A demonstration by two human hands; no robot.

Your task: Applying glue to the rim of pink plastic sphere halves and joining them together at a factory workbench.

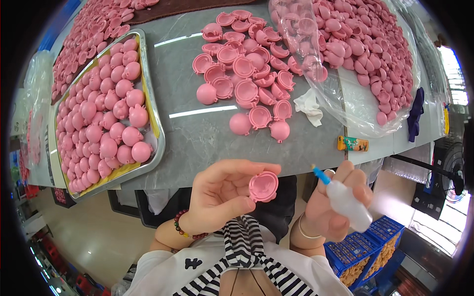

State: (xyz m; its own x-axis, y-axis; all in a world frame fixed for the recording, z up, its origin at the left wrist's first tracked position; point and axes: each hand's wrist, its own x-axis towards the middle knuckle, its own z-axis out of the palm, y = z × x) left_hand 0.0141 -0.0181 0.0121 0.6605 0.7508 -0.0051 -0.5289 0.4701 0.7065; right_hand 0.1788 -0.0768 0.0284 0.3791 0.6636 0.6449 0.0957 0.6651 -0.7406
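Note:
Between the fingers and thumb of my left hand [217, 192] is a pink plastic half-shell [263, 186], its hollow side facing up toward me. My right hand [323, 209] grips a white squeeze bottle [348, 203] with a blue nozzle [322, 175] that points up and to the left, apart from the half-shell. Both hands are over the table's near edge. Beyond them, a loose pile of pink half-shells [247, 91] lies on the grey table, hollow sides showing on many. A few closed pink balls [240, 124] sit at that pile's near side.
At left, a metal tray [157, 160] with a yellow lining holds many closed pink balls. A clear plastic bag [345, 116] at the far right spills more pink pieces. A crumpled white cloth [310, 106] and a small orange-green tube [353, 143] lie on the table. Blue crates [348, 254] stand below right.

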